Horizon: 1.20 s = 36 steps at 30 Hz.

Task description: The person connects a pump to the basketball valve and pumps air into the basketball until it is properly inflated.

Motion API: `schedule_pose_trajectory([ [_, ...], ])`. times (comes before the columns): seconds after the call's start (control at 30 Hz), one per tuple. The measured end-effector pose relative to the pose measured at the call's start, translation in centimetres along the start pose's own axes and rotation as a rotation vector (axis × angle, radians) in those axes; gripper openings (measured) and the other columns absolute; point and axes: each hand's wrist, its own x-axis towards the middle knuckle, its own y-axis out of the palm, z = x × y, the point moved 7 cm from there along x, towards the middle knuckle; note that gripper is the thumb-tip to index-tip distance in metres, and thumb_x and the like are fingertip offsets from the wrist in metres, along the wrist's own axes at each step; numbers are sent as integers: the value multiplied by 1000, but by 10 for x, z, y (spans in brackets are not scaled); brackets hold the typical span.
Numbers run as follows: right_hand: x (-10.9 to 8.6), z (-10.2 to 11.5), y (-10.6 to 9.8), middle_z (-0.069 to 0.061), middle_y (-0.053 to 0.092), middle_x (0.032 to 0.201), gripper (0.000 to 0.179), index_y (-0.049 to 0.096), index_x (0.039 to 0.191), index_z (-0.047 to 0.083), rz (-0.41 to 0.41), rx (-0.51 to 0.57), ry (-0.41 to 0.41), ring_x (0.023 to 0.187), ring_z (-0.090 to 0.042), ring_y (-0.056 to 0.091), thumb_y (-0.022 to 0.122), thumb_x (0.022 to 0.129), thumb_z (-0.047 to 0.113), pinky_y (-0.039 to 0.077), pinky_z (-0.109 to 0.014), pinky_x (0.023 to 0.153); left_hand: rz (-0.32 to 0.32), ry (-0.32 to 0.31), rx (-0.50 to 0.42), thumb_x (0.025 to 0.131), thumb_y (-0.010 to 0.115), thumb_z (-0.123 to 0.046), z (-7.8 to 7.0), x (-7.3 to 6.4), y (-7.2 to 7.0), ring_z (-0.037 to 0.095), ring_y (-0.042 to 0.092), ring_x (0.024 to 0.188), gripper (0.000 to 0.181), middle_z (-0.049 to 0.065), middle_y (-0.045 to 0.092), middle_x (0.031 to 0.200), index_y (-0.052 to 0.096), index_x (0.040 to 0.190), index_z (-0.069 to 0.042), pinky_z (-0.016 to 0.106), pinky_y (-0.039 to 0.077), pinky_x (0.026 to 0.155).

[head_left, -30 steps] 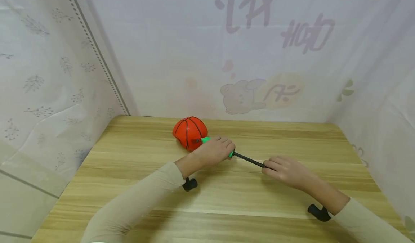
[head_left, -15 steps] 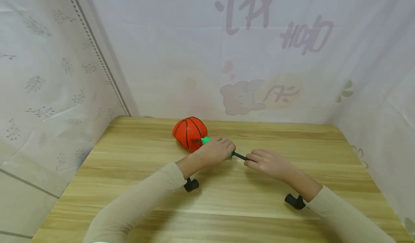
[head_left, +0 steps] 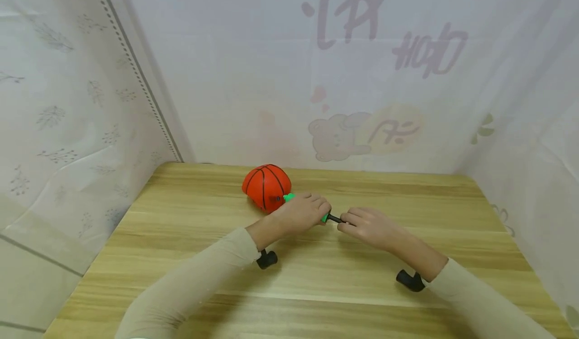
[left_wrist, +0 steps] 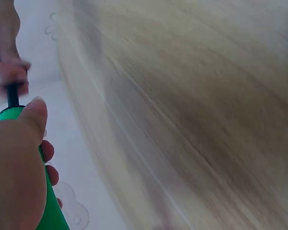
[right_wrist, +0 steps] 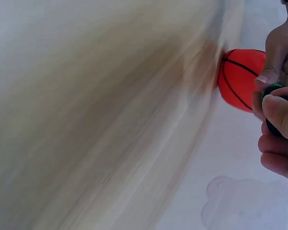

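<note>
A partly slack orange toy basketball (head_left: 267, 186) with black lines sits near the back of the wooden table. Its right side meets the tip of a green hand pump (head_left: 288, 197). My left hand (head_left: 300, 213) wraps round the pump's barrel, its thumb and fingertips curled over the green plastic in the left wrist view. A short stretch of black rod (head_left: 334, 218) shows between my hands. At the rod's outer end, my right hand (head_left: 368, 228) grips the black handle (right_wrist: 274, 125), most of which its fingers hide.
The wooden table (head_left: 289, 278) runs back to a pale printed curtain (head_left: 235, 78), with more curtain at both sides. A black camera mount hangs below each wrist, the left mount (head_left: 267, 259) and the right mount (head_left: 410, 280).
My right hand has moved left toward my left hand, pushing the black rod most of the way into the green barrel. My left hand and the basketball have stayed nearly in place.
</note>
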Motion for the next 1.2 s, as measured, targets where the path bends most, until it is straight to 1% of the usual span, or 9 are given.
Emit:
schedule_pose_trajectory([
  [0.07,-7,2,-6,-6,69,95,43,69,99,7,-20,1,-4,77,-16,63,28,112,8,54,-25,67,1,0,5,105,56,-38,1,0,0,13,56,108,30,-2,62,116,55,119,-12,26,45,92],
  [0.1,-11,4,-10,-6,69,95,45,68,99,7,-27,4,-6,77,-17,63,25,113,8,54,-26,67,4,-1,7,105,56,-38,1,-1,1,12,56,108,29,-3,61,116,54,119,-12,26,45,92],
  [0.33,-42,14,-28,-5,69,93,42,69,97,8,-29,1,-1,77,-17,63,30,113,10,55,-29,67,23,14,20,106,54,-37,1,-3,-1,12,56,107,29,-3,62,116,55,119,-12,25,46,92],
  [0.47,-50,15,-32,-5,69,94,42,69,97,8,-4,-4,14,79,-17,63,30,113,10,56,-29,69,19,18,22,106,54,-36,1,-3,-1,12,56,107,27,-2,62,115,54,118,-11,24,46,93],
  [0.6,-42,12,-31,-6,69,94,41,68,99,7,1,18,15,80,-18,63,30,113,9,56,-29,69,18,14,22,106,54,-36,2,-2,-1,12,55,103,27,-2,60,111,54,117,-11,25,46,92],
  [0.83,-12,3,-12,-5,68,95,51,68,100,6,53,8,28,81,-17,62,19,113,12,54,-27,71,36,-18,29,106,55,-37,5,1,-2,14,56,106,30,-1,60,112,55,119,-10,26,46,95],
  [1.1,12,-3,5,-4,69,96,54,70,101,7,86,-15,42,81,-15,62,17,113,12,53,-24,70,9,-3,45,105,56,-37,1,1,-4,12,55,101,28,-2,60,108,56,115,-11,24,45,88],
  [1.13,13,-4,6,-4,69,96,51,70,101,7,85,-16,43,81,-15,62,20,113,11,52,-23,70,8,-2,43,105,55,-37,0,1,-4,12,54,100,28,-3,60,108,56,115,-11,24,45,87],
  [1.2,13,-4,7,-4,68,95,33,70,100,6,77,-16,41,79,-14,61,39,110,6,51,-22,68,7,2,31,105,55,-36,0,1,-3,12,54,100,27,-2,60,109,56,116,-11,24,45,87],
])
